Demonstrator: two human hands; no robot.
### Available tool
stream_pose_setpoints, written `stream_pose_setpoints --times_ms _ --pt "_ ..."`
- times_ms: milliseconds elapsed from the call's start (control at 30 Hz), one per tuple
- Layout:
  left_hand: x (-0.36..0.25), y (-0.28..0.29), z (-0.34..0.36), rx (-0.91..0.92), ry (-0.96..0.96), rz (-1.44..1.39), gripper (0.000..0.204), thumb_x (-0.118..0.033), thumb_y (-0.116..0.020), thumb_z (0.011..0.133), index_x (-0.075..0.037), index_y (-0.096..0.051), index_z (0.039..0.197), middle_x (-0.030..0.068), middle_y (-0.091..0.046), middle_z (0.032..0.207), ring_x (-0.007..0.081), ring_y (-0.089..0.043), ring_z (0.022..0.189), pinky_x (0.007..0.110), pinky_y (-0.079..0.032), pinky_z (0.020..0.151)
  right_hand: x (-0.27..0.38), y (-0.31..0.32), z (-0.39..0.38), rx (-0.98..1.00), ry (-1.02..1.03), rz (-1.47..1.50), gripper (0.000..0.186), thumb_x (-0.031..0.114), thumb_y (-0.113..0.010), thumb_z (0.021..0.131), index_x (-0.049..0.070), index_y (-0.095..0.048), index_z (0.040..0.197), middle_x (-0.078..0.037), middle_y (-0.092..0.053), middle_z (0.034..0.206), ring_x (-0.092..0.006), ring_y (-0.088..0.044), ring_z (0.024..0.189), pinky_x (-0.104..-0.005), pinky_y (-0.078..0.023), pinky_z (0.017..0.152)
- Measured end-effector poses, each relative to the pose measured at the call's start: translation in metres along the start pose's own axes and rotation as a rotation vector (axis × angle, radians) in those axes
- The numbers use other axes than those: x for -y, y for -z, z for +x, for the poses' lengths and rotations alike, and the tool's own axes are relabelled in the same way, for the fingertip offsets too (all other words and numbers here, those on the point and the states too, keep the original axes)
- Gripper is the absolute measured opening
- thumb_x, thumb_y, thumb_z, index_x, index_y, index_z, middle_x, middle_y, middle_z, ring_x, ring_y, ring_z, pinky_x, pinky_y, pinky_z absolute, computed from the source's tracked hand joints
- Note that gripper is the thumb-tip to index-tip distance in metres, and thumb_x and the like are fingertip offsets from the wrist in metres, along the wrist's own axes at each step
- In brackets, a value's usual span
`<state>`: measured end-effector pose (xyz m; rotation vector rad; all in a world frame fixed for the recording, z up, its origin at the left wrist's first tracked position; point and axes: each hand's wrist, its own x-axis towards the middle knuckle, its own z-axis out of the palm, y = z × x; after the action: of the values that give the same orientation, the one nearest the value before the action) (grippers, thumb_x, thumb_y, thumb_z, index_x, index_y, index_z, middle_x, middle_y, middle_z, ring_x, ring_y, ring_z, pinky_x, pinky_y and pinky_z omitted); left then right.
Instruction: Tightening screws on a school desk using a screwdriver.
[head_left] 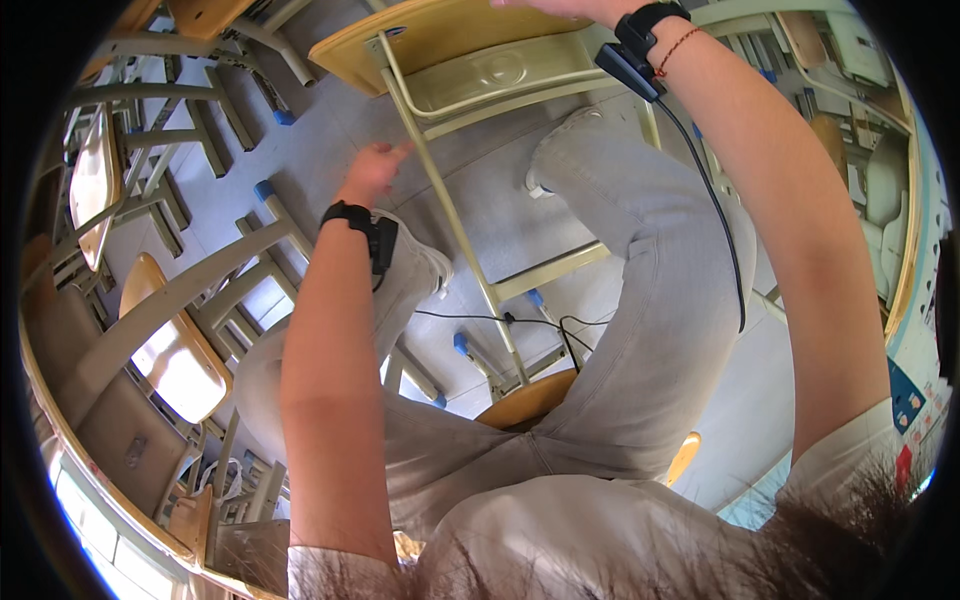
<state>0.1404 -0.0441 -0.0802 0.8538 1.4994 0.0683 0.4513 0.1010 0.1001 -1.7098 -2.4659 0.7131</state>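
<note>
A school desk with a wooden top (420,42), a grey metal tray (500,75) beneath it and a pale tubular leg (445,185) stands before me. My left hand (374,170) is beside that leg, slightly blurred, with a finger and thumb apart and nothing visible in it. Along the wooden top, my right hand (548,5) is cut off by the upper edge of the view. It appears to touch or lie just over the top; its fingers are mostly hidden. Each wrist wears a black strap with a small black device (382,243), and a cable (715,190) trails from the right one.
My legs in grey trousers (670,290) straddle the desk frame's lower crossbar (552,272). A wooden seat (525,398) shows between my thighs. Upturned-looking chairs or desks with wooden panels (170,340) crowd the left. Black cable (500,318) runs near the floor. More furniture (880,190) stands at right.
</note>
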Motion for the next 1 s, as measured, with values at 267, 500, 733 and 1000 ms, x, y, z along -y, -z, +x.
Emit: stream_pose_setpoints --times_ms 267,500,733,1000 --pt "0.046 -0.057 0.026 0.111 0.069 -0.279 0.075 -0.039 -0.072 0.087 0.001 -0.041 0.142 0.0164 -0.053 0.134 0.0302 -0.049 0.128 0.055 -0.041 0.103 0.029 -0.022 -0.001 -0.293 -0.006 0.167 0.028 0.021 -0.077 0.076 0.008 -0.071 0.1 -0.018 -0.071 0.089 -0.0382 -0.068 0.086 -0.0455 -0.054 0.077" --pt "0.059 -0.078 0.059 0.178 -0.033 -0.556 0.03 -0.007 -0.065 0.087 -0.001 -0.052 0.113 0.0113 -0.058 0.104 0.0248 -0.062 0.096 0.041 -0.052 0.084 0.055 -0.021 0.016 -0.23 -0.24 -0.239 0.021 0.026 -0.072 0.081 0.008 -0.075 0.091 -0.021 -0.07 0.093 -0.0374 -0.069 0.091 -0.0471 -0.056 0.081" --pt "0.055 -0.078 0.062 0.175 -0.003 -0.555 0.023 0.001 -0.062 0.084 -0.001 -0.051 0.105 0.0117 -0.057 0.1 0.025 -0.06 0.093 0.037 -0.053 0.081 0.048 -0.037 0.022 -0.253 -0.21 -0.417 0.027 0.036 -0.076 0.08 0.011 -0.075 0.09 -0.018 -0.069 0.096 -0.0362 -0.069 0.092 -0.0458 -0.056 0.082" --pt "0.05 -0.079 0.054 0.17 0.048 -0.519 0.025 0.001 -0.062 0.083 -0.002 -0.051 0.106 0.0099 -0.056 0.099 0.0233 -0.06 0.092 0.037 -0.052 0.08 0.048 -0.043 0.023 -0.237 -0.121 -0.372 0.029 0.037 -0.077 0.079 0.01 -0.076 0.088 -0.016 -0.072 0.087 -0.036 -0.07 0.084 -0.0458 -0.056 0.076"
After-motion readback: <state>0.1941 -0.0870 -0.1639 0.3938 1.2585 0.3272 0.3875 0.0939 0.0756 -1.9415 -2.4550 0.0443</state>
